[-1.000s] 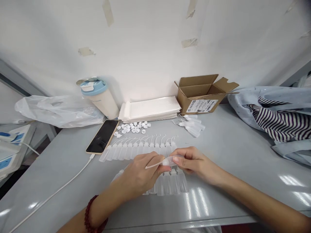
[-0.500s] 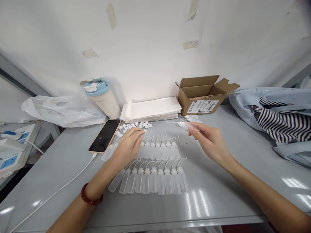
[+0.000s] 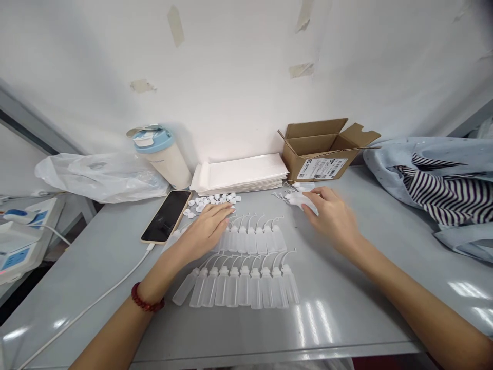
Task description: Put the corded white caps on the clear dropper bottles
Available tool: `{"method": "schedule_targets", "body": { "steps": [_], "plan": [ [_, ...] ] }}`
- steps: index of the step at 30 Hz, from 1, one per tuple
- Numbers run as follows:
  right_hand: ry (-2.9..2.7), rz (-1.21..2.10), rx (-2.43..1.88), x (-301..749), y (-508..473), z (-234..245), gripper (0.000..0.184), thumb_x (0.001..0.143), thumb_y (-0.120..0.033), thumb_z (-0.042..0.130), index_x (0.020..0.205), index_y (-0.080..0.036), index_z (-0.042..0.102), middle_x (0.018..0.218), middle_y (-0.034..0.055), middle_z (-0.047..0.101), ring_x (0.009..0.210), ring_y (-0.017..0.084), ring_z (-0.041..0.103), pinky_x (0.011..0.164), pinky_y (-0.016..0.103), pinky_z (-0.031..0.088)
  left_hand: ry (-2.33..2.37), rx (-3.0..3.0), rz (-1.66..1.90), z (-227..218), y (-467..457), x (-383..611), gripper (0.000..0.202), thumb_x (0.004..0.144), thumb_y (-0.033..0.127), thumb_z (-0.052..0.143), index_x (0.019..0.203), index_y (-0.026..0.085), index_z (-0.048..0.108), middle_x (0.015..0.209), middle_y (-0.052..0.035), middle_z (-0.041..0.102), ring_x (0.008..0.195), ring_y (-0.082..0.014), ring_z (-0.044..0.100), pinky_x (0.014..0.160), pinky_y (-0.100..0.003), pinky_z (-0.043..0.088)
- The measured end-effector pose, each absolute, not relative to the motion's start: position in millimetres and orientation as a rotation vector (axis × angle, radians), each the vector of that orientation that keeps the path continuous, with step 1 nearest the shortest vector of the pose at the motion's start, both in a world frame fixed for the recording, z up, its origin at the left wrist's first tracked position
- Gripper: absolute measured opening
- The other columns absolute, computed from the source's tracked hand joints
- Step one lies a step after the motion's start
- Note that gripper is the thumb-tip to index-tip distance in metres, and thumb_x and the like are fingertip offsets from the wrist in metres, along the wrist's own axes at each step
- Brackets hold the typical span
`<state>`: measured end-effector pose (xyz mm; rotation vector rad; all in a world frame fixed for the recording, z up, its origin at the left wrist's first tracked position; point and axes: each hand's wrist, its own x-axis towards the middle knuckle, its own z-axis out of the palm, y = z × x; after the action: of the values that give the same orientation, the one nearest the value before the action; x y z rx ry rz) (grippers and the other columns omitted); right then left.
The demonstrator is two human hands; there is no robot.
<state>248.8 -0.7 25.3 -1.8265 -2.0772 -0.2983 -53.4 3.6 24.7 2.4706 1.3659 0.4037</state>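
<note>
My left hand (image 3: 206, 228) lies with fingers stretched out over the left end of the back row of bottles, its fingertips by a scatter of small white caps (image 3: 202, 204). A loose cap shows at the fingertips; I cannot tell whether they touch it. My right hand (image 3: 333, 216) has thumb and fingers around a translucent plastic bottle (image 3: 302, 199) in a small pile by the cardboard box. Two rows of similar bottles with thin curved tubes lie on the table, a front row (image 3: 243, 289) and a back row (image 3: 252, 240) partly hidden by my left hand.
A phone (image 3: 166, 217) with a white cable lies at the left. Behind are a plastic bag (image 3: 100, 177), a cream cup with blue lid (image 3: 164, 156), a stack of white envelopes (image 3: 242, 173) and an open cardboard box (image 3: 323, 151). Striped and blue fabric (image 3: 442, 190) rests at right.
My right hand has moved slightly right and over the small pile, bringing the bottle it pinched against the others there. My left hand has shifted only a little.
</note>
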Motion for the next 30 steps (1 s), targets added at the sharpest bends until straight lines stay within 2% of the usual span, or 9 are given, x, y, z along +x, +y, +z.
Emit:
{"method": "schedule_targets", "body": {
  "steps": [3, 5, 9, 11, 13, 17, 21, 24, 30],
  "plan": [
    [-2.069, -0.321, -1.802, 246, -5, 30, 0.026, 0.087, -0.021, 0.050, 0.105, -0.012, 0.067, 0.107, 0.0158, 0.065, 0.099, 0.031, 0.057, 0.052, 0.030, 0.039, 1.340, 2.488, 0.353, 27, 3, -49, 0.042, 0.099, 0.029, 0.028, 0.133, 0.017, 0.050, 0.144, -0.0060, 0.044, 0.133, -0.0231, 0.034, 0.111, -0.045, 0.030],
    [-2.069, -0.228, -1.769, 244, -10, 35, 0.022, 0.086, -0.021, 0.051, 0.098, -0.013, 0.067, 0.102, 0.0142, 0.066, 0.093, 0.029, 0.060, 0.053, 0.030, 0.039, 1.323, 2.502, 0.332, 28, 4, -46, 0.042, 0.099, 0.029, 0.028, 0.131, 0.015, 0.052, 0.142, -0.0068, 0.046, 0.131, -0.0234, 0.036, 0.109, -0.045, 0.032],
    [-2.179, 0.352, -1.670, 239, -26, 51, 0.017, 0.085, -0.022, 0.052, 0.073, -0.018, 0.064, 0.070, 0.0033, 0.066, 0.060, 0.017, 0.059, 0.053, 0.028, 0.038, 1.315, 2.527, 0.324, 28, 5, -42, 0.041, 0.098, 0.027, 0.028, 0.127, 0.012, 0.054, 0.136, -0.0091, 0.053, 0.126, -0.0235, 0.042, 0.108, -0.045, 0.033],
    [-2.266, 0.641, -1.612, 235, -35, 59, 0.023, 0.086, -0.025, 0.051, 0.067, -0.019, 0.062, 0.059, 0.0000, 0.062, 0.053, 0.014, 0.054, 0.050, 0.027, 0.036, 1.328, 2.530, 0.331, 26, 6, -42, 0.042, 0.098, 0.026, 0.028, 0.125, 0.011, 0.056, 0.134, -0.0101, 0.055, 0.125, -0.0235, 0.044, 0.109, -0.046, 0.033],
    [-2.311, 0.745, -1.579, 231, -41, 64, 0.024, 0.087, -0.026, 0.050, 0.067, -0.020, 0.062, 0.058, -0.0005, 0.061, 0.052, 0.014, 0.053, 0.049, 0.026, 0.035, 1.335, 2.534, 0.354, 24, 7, -43, 0.041, 0.097, 0.025, 0.029, 0.123, 0.011, 0.057, 0.131, -0.0103, 0.057, 0.123, -0.0233, 0.046, 0.108, -0.045, 0.035],
    [-2.294, 0.480, -1.614, 227, -40, 56, 0.015, 0.088, -0.023, 0.050, 0.086, -0.018, 0.064, 0.080, 0.0044, 0.067, 0.062, 0.016, 0.059, 0.054, 0.027, 0.038, 1.340, 2.562, 0.433, 22, 9, -46, 0.039, 0.090, 0.015, 0.031, 0.115, 0.013, 0.062, 0.122, -0.0101, 0.062, 0.116, -0.0233, 0.053, 0.102, -0.044, 0.042],
    [-2.335, 0.351, -1.704, 228, -29, 42, 0.017, 0.088, -0.019, 0.052, 0.102, -0.017, 0.062, 0.098, 0.0082, 0.065, 0.073, 0.019, 0.064, 0.058, 0.027, 0.040, 1.346, 2.571, 0.472, 20, 12, -48, 0.041, 0.085, 0.008, 0.030, 0.109, 0.014, 0.064, 0.115, -0.0106, 0.064, 0.110, -0.0229, 0.056, 0.097, -0.043, 0.046],
    [-2.354, 0.351, -1.742, 228, -26, 38, 0.019, 0.088, -0.020, 0.054, 0.104, -0.016, 0.061, 0.101, 0.0082, 0.064, 0.076, 0.019, 0.064, 0.060, 0.028, 0.042, 1.341, 2.574, 0.495, 18, 13, -49, 0.042, 0.084, 0.007, 0.030, 0.105, 0.013, 0.065, 0.113, -0.0106, 0.064, 0.108, -0.0226, 0.057, 0.096, -0.042, 0.047],
    [-2.353, 0.097, -1.873, 226, -23, 35, 0.015, 0.088, -0.017, 0.051, 0.098, -0.015, 0.062, 0.101, 0.0102, 0.063, 0.081, 0.023, 0.063, 0.055, 0.028, 0.037, 1.380, 2.547, 0.521, 18, 13, -50, 0.037, 0.087, 0.012, 0.033, 0.102, 0.015, 0.066, 0.109, -0.0098, 0.065, 0.103, -0.0222, 0.060, 0.091, -0.039, 0.049]
  ]
}}
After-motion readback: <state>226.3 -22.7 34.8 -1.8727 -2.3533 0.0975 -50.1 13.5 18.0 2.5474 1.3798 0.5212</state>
